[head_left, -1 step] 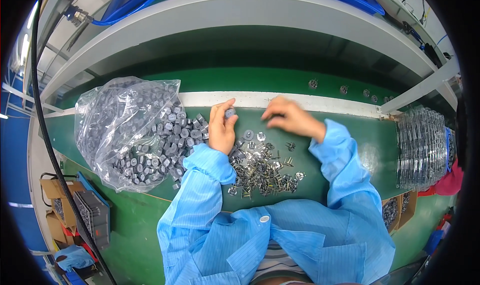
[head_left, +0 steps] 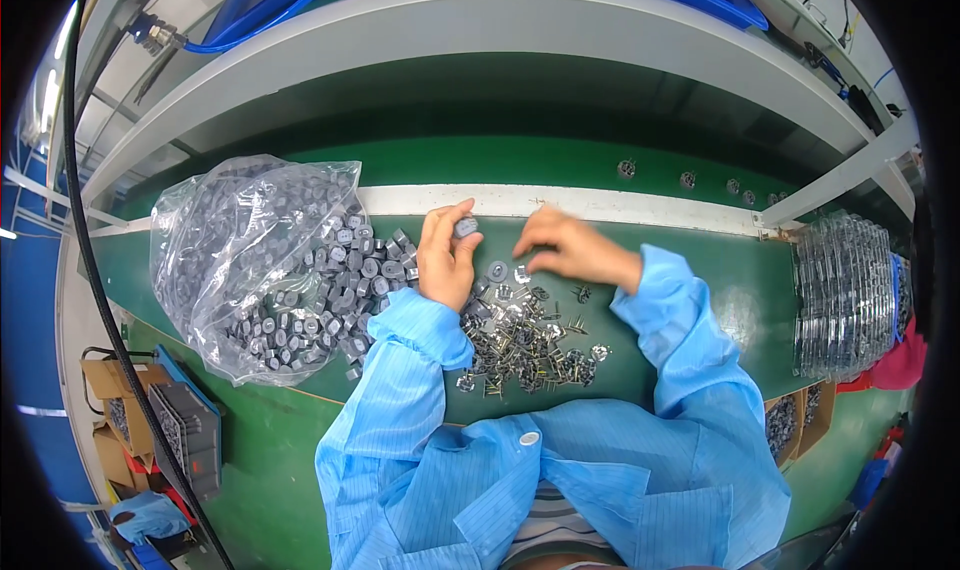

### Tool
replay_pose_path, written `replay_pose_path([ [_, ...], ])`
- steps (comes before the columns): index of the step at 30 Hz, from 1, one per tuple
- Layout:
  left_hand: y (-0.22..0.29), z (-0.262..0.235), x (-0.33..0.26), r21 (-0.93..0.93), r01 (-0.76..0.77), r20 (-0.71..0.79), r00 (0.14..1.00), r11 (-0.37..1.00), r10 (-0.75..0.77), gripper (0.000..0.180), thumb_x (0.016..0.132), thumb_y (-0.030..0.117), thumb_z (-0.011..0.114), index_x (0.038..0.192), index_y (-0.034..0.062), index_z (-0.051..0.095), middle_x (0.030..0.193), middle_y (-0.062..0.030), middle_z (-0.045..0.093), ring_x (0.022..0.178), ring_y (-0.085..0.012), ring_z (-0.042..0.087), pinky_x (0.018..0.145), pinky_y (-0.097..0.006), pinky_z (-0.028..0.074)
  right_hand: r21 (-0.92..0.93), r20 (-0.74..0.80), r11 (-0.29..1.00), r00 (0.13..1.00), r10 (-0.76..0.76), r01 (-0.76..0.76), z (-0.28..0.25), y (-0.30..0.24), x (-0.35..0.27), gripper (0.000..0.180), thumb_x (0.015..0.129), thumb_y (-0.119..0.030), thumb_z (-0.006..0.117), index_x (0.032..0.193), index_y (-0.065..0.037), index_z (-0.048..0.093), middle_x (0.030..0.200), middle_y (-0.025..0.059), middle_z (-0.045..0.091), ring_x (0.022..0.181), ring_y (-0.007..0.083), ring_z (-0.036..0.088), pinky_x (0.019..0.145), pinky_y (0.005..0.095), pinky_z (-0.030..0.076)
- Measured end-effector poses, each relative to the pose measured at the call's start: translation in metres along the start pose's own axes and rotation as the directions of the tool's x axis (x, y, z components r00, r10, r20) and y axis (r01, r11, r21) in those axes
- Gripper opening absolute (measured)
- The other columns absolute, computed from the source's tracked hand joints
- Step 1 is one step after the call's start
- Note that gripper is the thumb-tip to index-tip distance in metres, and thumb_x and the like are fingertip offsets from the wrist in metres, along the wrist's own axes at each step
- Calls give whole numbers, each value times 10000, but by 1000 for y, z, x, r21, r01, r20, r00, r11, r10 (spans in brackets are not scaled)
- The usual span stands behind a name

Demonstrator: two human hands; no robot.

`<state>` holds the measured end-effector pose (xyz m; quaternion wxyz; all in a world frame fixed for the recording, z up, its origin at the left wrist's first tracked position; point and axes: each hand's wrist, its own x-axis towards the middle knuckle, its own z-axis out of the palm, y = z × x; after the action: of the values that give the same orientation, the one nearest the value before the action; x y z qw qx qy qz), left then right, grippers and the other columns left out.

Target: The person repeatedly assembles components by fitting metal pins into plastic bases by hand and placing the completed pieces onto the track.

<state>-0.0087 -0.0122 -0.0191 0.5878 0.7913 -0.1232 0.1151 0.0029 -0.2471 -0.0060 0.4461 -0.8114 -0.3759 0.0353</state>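
Note:
My left hand [head_left: 445, 260] pinches a small grey round part [head_left: 466, 227] between thumb and fingers, at the far side of the green work surface [head_left: 700, 270]. My right hand [head_left: 568, 248] hovers just right of it with its fingers curled down. It is blurred, so I cannot tell whether it holds anything. A small metal piece [head_left: 521, 273] lies under its fingertips. A scatter of small metal pinned parts [head_left: 525, 350] lies between my blue sleeves. An open clear plastic bag [head_left: 240, 240] spills several grey round parts [head_left: 330, 300] at the left.
A stack of clear plastic trays [head_left: 845, 290] stands at the right edge. A white strip [head_left: 640, 208] runs along the far side of the surface under a grey shelf [head_left: 500, 30]. Cardboard boxes [head_left: 108, 382] and a black tray [head_left: 185, 440] sit low at the left.

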Motion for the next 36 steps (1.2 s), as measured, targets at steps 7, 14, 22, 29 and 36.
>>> replay_pose_path([
  [7, 10, 4, -4, 13, -96, 35, 995, 995, 96, 448, 747, -101, 779, 1157, 38, 663, 1109, -92, 604, 785, -127, 625, 665, -247, 530, -173, 101, 985, 995, 10, 7, 15, -8, -1, 164, 795, -144, 780, 936, -74, 734, 911, 37, 650, 951, 252, 598, 872, 366, 475],
  [14, 15, 15, -11, -58, -14, 115, 993, 998, 21, 417, 713, -67, 839, 1052, 23, 614, 1096, -79, 642, 777, -111, 657, 656, -249, 544, 619, -153, 763, 924, 350, -187, 19, -22, 2, 95, 948, -58, 670, 1008, 14, 689, 955, 71, 704, 892, 109, 669, 746, 256, 539],
  [22, 13, 11, -9, -523, 416, 429, 883, 745, -191, 500, 871, -182, 604, 1342, -37, 522, 1339, -161, 589, 1109, -228, 669, 895, -292, 587, 192, -341, 961, 905, 255, -199, 7, -37, 7, 71, 900, -73, 704, 947, -20, 692, 919, 65, 669, 841, 158, 635, 706, 295, 512],
  [29, 14, 13, -13, -300, 156, 245, 966, 941, -82, 423, 807, -200, 659, 1194, -36, 616, 1187, -131, 664, 995, -175, 696, 862, -297, 608, 151, -427, 984, 891, 152, -95, 13, -40, 7, 100, 820, -85, 768, 853, -37, 687, 897, 64, 634, 901, 237, 606, 778, 352, 486],
  [36, 21, 11, -12, -41, 18, 181, 983, 999, -10, 417, 731, -86, 784, 1113, 45, 680, 1038, -69, 734, 915, -166, 710, 762, -290, 559, -281, -419, 959, 896, -150, 29, 10, -46, 9, 141, 755, -66, 766, 817, -54, 639, 898, 53, 602, 870, 253, 585, 729, 381, 459],
])
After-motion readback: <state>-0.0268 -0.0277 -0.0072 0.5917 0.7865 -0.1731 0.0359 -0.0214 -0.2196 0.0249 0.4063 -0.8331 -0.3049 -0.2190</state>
